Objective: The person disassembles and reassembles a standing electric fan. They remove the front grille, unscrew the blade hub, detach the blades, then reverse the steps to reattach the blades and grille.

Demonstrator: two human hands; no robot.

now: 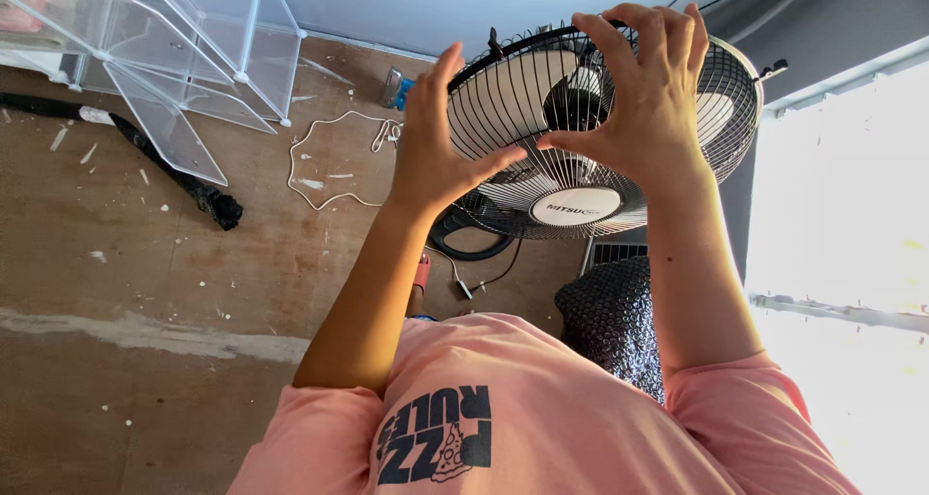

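Note:
A black wire-guard fan (581,205) with pale blades and a round white hub badge stands in front of me, its face tilted towards me. My left hand (431,147) grips the guard's left rim, with the thumb lying across the front wires and the fingers upright along the edge. My right hand (644,98) is spread over the upper front of the guard, fingertips hooked at the top rim and thumb pressed on the wires near the dark motor. My pink shirt (542,418) fills the bottom of the view.
A clear plastic cube shelf (194,40) stands at the far left on the worn brown floor (145,263). Near it lie a black folded umbrella (174,171) and a white cord (329,156). A dark bubble-wrapped bundle (610,321) sits below the fan. A bright window (852,214) is at right.

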